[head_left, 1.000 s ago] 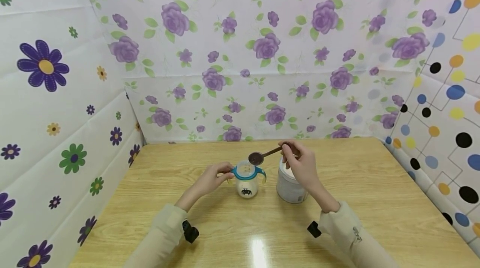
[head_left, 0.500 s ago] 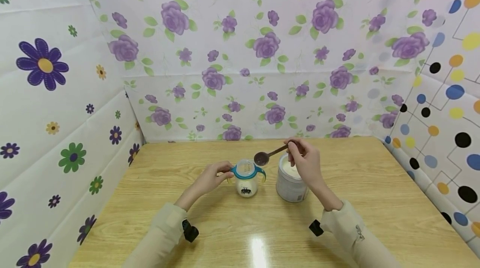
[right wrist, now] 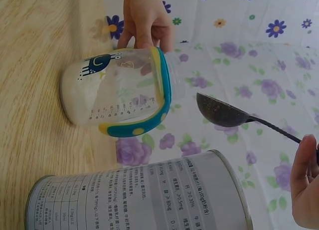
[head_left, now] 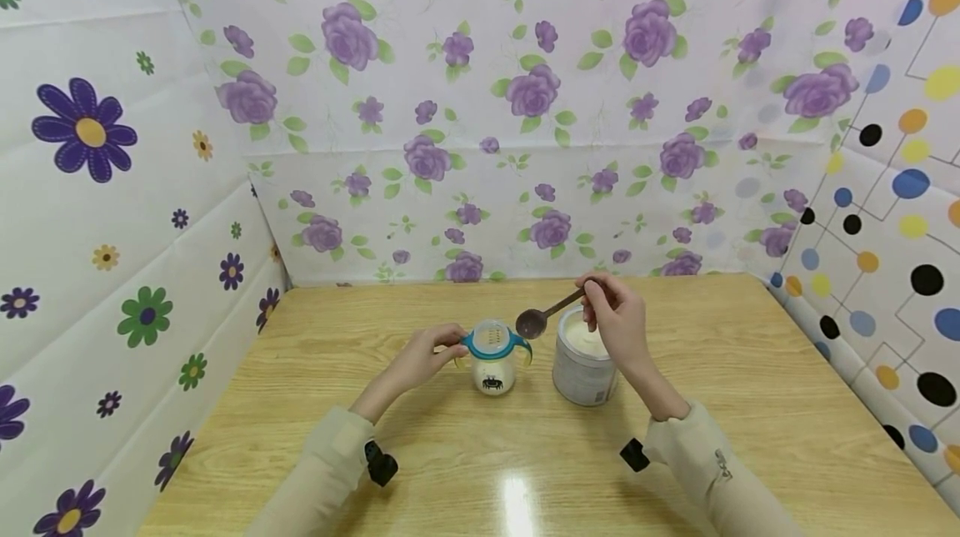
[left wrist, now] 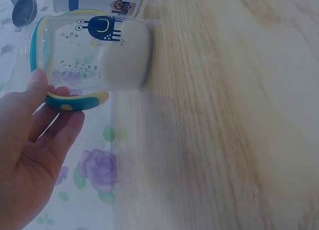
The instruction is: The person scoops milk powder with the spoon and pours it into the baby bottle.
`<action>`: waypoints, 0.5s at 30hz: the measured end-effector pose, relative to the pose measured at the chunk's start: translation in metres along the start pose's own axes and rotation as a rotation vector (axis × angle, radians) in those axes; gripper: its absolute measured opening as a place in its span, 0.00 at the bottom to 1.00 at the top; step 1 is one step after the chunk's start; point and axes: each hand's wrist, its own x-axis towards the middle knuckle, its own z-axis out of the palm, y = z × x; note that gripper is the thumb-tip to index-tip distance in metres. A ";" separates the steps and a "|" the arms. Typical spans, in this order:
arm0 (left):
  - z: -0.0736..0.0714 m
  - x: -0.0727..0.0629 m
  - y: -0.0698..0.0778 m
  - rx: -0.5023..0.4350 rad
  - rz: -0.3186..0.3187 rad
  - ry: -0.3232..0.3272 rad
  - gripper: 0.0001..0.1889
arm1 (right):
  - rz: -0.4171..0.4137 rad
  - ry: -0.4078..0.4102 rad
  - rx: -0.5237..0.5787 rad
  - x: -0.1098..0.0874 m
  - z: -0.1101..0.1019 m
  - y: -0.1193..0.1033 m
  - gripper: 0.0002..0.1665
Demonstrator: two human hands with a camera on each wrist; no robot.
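Note:
A clear baby bottle (head_left: 492, 372) with a blue-and-yellow two-handled collar stands upright on the table, its top uncapped. Pale powder fills its lower part, below a printed cartoon creature. My left hand (head_left: 429, 360) pinches the bottle's left handle (left wrist: 75, 101) between thumb and fingers. In my right hand (head_left: 617, 322) is the end of a dark brown measuring spoon (head_left: 532, 323), its bowl in the air between bottle and can, just right of the bottle's mouth. The milk powder can (head_left: 583, 374) stands lidless under my right hand, pale powder showing inside.
The light wood table (head_left: 480, 454) carries the bottle and can close together. Flowered cloth (head_left: 487, 103) hangs behind it, with more patterned cloth at both sides. A black wrist camera (head_left: 381, 464) sits at the left cuff and another (head_left: 634, 454) at the right.
My right hand has moved the measuring spoon right, from over the bottle's mouth toward the can, uncovering more of the can's opening. The left hand stays on the bottle's handle.

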 end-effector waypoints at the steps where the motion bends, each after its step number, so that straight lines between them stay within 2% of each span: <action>1: 0.000 0.000 0.000 -0.001 0.000 0.000 0.06 | 0.007 0.002 0.003 0.000 0.000 0.000 0.13; 7: 0.000 -0.001 0.000 0.003 0.002 -0.002 0.06 | 0.059 0.014 0.006 0.001 -0.002 -0.001 0.13; 15: 0.000 0.000 0.001 0.006 -0.003 0.002 0.06 | 0.115 0.036 0.032 0.002 -0.005 -0.013 0.15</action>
